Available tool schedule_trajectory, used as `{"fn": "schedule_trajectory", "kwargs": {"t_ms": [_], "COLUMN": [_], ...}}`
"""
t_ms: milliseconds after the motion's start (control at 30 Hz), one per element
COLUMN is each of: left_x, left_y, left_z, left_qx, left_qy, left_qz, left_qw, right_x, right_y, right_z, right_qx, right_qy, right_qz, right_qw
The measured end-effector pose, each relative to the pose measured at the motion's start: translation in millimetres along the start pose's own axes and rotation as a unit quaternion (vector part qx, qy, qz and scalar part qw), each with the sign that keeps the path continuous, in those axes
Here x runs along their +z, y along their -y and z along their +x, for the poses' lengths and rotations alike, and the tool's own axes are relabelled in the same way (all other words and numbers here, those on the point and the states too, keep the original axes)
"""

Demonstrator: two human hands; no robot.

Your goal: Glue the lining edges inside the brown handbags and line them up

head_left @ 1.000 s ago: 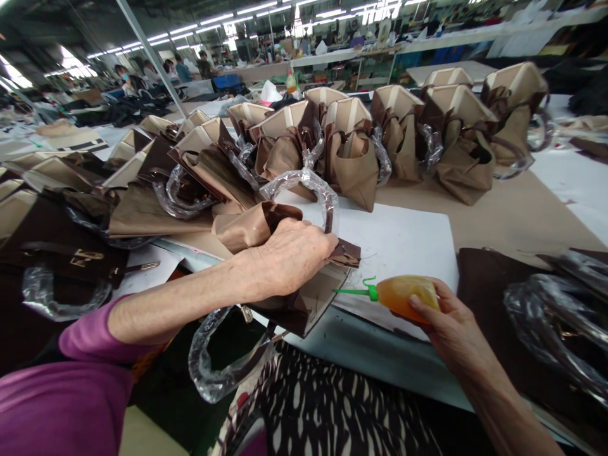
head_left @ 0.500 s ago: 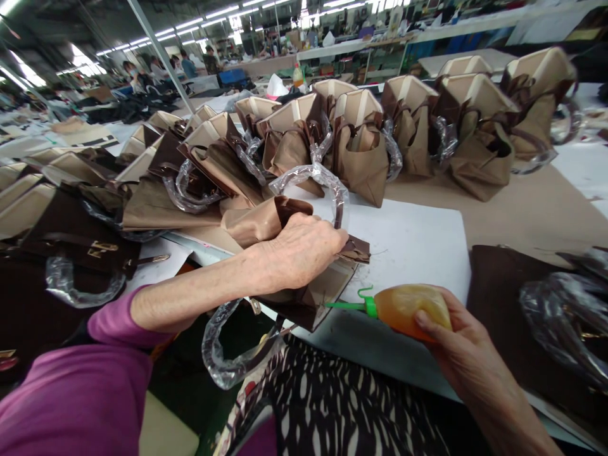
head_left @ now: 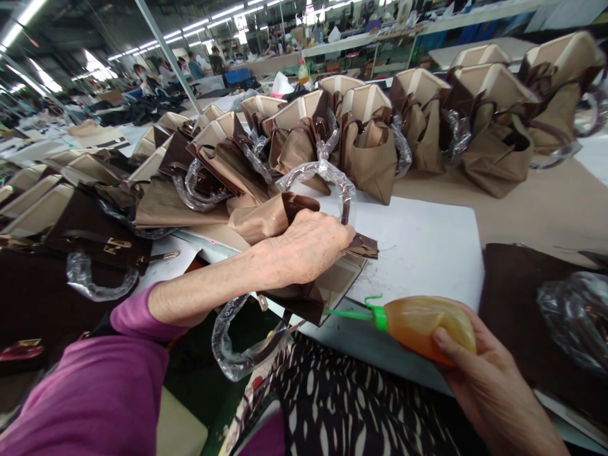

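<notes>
My left hand is closed on the upper part of a brown handbag lying at the table's front edge. Its fingertips are turned away from me, so the exact grip is hidden. One plastic-wrapped handle of the bag arches up behind the hand; another wrapped handle hangs below the edge. In my right hand is a squeeze bottle of amber liquid, tilted on its side. Its thin green nozzle points left, with the tip at the bag's near edge.
Several brown bags with beige tops stand in rows along the back and left of the table. White paper covers the table beside the held bag. A dark brown bag with a wrapped handle lies at right. People are far off.
The view has shifted slightly, so most things sit a little further right. The bottle's nozzle tip has come lower along the bag's near edge. Both hands keep their hold.
</notes>
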State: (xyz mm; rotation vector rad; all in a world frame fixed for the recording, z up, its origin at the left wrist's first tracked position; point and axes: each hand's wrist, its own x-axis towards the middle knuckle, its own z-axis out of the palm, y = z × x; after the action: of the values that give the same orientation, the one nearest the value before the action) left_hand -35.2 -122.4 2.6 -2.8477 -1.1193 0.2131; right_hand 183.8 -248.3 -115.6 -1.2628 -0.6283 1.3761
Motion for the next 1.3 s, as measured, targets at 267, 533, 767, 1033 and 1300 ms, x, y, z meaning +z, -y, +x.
{"fn": "schedule_trajectory", "kwargs": {"t_ms": [267, 533, 767, 1033, 1300], "left_x": [0.3, -0.5, -8.6, -26.2, -37.9], "left_y": [0.6, -1.2, 3.7, 18.7, 48.6], "left_z": [0.3, 3.7, 3.3, 2.5, 3.7], "left_qx": [-0.006, -0.019, -0.015, -0.033, -0.098], "left_qy": [0.002, 0.016, 0.011, -0.016, -0.057], "left_qz": [-0.001, -0.015, -0.012, 0.003, -0.069], "left_qw": [1.0, 1.0, 1.0, 0.999, 0.991], "right_x": [2.5, 3.6, -7.1, -15.5, -24.4], "right_y": [-5.5, -6.3, -5.6, -8.4, 12.6], "right_z": [-1.2, -14.6, -20.4, 5.3, 38.3], "right_qx": [0.01, 0.013, -0.086, -0.167, -0.232], "right_qy": [-0.006, 0.008, -0.037, -0.06, -0.117], "right_qz": [0.015, 0.014, -0.076, -0.153, -0.23], "right_qw": [1.0, 1.0, 0.993, 0.972, 0.938]}}
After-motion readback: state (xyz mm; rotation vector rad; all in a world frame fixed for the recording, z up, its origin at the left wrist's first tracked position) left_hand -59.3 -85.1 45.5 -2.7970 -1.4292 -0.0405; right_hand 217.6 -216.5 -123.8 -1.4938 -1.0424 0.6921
